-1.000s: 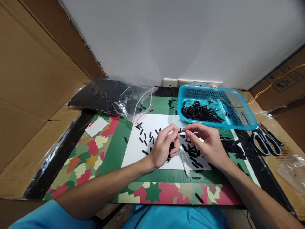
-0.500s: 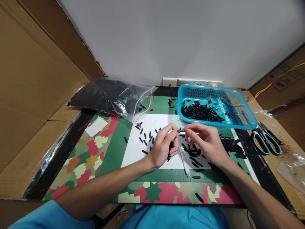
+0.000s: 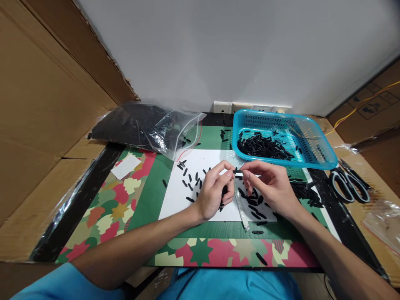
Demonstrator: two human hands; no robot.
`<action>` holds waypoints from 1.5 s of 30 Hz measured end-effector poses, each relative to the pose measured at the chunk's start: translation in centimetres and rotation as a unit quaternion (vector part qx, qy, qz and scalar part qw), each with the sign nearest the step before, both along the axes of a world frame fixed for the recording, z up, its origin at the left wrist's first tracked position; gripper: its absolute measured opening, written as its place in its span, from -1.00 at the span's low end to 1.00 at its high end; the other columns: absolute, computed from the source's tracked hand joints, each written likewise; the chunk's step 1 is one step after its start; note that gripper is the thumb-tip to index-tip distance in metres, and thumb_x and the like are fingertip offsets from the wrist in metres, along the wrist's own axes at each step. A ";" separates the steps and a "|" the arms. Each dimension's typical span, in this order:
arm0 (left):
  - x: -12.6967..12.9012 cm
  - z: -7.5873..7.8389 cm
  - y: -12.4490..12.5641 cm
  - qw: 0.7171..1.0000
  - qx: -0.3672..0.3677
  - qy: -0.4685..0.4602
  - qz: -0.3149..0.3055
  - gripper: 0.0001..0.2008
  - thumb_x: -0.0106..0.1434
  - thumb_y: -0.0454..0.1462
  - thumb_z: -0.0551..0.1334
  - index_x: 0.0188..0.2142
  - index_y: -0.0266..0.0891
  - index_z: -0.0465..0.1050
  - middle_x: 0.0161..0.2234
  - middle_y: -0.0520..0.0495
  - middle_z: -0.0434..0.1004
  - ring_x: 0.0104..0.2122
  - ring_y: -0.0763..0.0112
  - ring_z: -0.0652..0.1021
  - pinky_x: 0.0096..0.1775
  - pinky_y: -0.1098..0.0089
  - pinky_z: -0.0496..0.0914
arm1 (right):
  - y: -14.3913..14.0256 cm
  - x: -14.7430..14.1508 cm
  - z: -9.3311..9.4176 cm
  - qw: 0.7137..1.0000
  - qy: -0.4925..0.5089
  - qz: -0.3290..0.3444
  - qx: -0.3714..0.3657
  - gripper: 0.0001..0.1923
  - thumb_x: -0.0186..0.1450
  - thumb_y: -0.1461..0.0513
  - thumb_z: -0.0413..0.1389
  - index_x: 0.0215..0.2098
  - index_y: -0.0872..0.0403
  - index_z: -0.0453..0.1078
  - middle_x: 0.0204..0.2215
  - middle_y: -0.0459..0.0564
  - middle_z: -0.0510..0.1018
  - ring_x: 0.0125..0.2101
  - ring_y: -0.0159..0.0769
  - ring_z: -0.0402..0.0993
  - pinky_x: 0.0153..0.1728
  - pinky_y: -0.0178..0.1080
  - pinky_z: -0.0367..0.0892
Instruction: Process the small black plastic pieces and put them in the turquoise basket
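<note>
Compared with the frames from half a second and one second ago, change is slight. The left hand and the right hand occupy practically the same positions over the white sheet, and both retain their pinching posture. The small black piece at the fingertips now shows a somewhat thicker dark outline, with a short dark bit above its middle; whether that bit belongs to it or lies behind cannot be determined. The blue basket, clear zip bag and scissors show no displacement.

The small black piece lies roughly level in the gap between the two hands, one end at the left thumb and forefinger, the other at the right thumb and forefinger. Both pinches are closed down on it. The left hand's remaining fingers are curled toward the palm; dark material shows beside them, and it cannot be told whether it is held. The right hand's other fingers are loosely bent.

Below the hands, loose black pieces lie scattered across the sheet, beside a narrow clear sleeve. A denser pile sits just right of the right hand, near the basket's front edge.
</note>
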State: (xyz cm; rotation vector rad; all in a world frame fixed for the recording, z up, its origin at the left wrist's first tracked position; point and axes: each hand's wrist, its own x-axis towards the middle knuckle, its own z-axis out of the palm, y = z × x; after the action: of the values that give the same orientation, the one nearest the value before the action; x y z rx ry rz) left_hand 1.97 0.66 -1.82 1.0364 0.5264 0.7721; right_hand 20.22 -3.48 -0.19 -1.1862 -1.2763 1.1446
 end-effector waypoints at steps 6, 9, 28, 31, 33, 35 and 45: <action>0.0 0.0 0.0 1.000 -0.001 0.003 0.004 -0.76 0.51 -0.07 0.15 -0.22 -0.13 0.23 -0.70 0.27 0.20 -0.75 0.61 0.09 -0.66 0.60 0.14 | 0.0 0.0 0.0 1.000 0.000 -0.001 0.008 -0.84 0.43 0.11 0.29 -0.16 0.03 0.61 -0.33 -0.07 0.64 -0.55 -0.45 0.47 -0.50 -0.35 0.49; 0.0 0.0 0.1 1.000 -0.002 0.002 0.007 -0.77 0.51 -0.07 0.16 -0.21 -0.13 0.23 -0.71 0.28 0.20 -0.75 0.60 0.09 -0.66 0.60 0.13 | 0.0 0.0 0.1 1.000 -0.006 -0.002 0.015 -0.85 0.42 0.12 0.29 -0.16 0.03 0.61 -0.34 -0.07 0.65 -0.55 -0.45 0.47 -0.51 -0.36 0.49; -0.1 0.4 0.0 0.999 -0.016 0.027 0.009 -0.72 0.50 -0.01 0.10 -0.21 -0.15 0.29 -0.73 0.21 0.25 -0.76 0.57 0.14 -0.66 0.59 0.11 | 0.1 2.1 0.0 0.785 -0.401 -0.178 0.437 -0.72 0.31 0.46 0.26 -0.07 0.05 0.53 -0.32 0.02 0.70 -0.36 -0.24 0.61 -0.32 -0.22 0.48; -0.2 0.4 0.0 0.999 -0.002 0.053 0.002 -0.69 0.51 0.01 0.06 -0.18 -0.17 0.32 -0.72 0.17 0.29 -0.75 0.55 0.18 -0.66 0.59 0.11 | 0.6 3.2 0.3 0.774 -0.426 -0.263 0.389 -0.79 0.33 0.41 0.26 -0.12 0.03 0.55 -0.30 0.03 0.70 -0.31 -0.16 0.61 -0.24 -0.14 0.49; -0.2 0.4 0.1 0.997 0.004 0.072 -0.008 -0.66 0.51 0.03 0.03 -0.15 -0.17 0.33 -0.71 0.15 0.32 -0.74 0.54 0.20 -0.66 0.59 0.12 | 0.8 3.5 0.5 0.754 -0.461 -0.295 0.362 -0.84 0.35 0.38 0.27 -0.14 0.03 0.55 -0.28 0.05 0.70 -0.27 -0.10 0.61 -0.20 -0.09 0.49; -0.2 0.5 0.1 0.996 0.006 0.087 -0.019 -0.63 0.52 0.05 0.00 -0.13 -0.17 0.33 -0.71 0.15 0.32 -0.75 0.54 0.19 -0.66 0.59 0.12 | 0.8 3.3 0.6 0.753 -0.468 -0.288 0.361 -0.85 0.35 0.36 0.28 -0.12 0.03 0.55 -0.26 0.06 0.69 -0.25 -0.09 0.60 -0.19 -0.08 0.48; -0.1 0.6 0.1 0.992 0.007 0.126 -0.022 -0.56 0.49 0.15 0.05 -0.06 -0.15 0.32 -0.58 0.17 0.33 -0.71 0.54 0.32 -0.68 0.60 0.17 | -0.6 -1.1 0.2 0.938 -0.280 0.119 0.166 -0.86 0.52 0.23 0.15 -0.06 -0.02 0.57 -0.12 0.07 0.63 -0.16 -0.17 0.61 -0.15 -0.15 0.49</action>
State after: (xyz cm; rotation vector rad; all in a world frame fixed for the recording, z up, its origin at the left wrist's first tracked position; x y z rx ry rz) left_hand 1.84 0.76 -1.19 1.1624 0.7127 0.6100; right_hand 19.14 -4.11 -0.02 -1.1573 -2.0063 0.7228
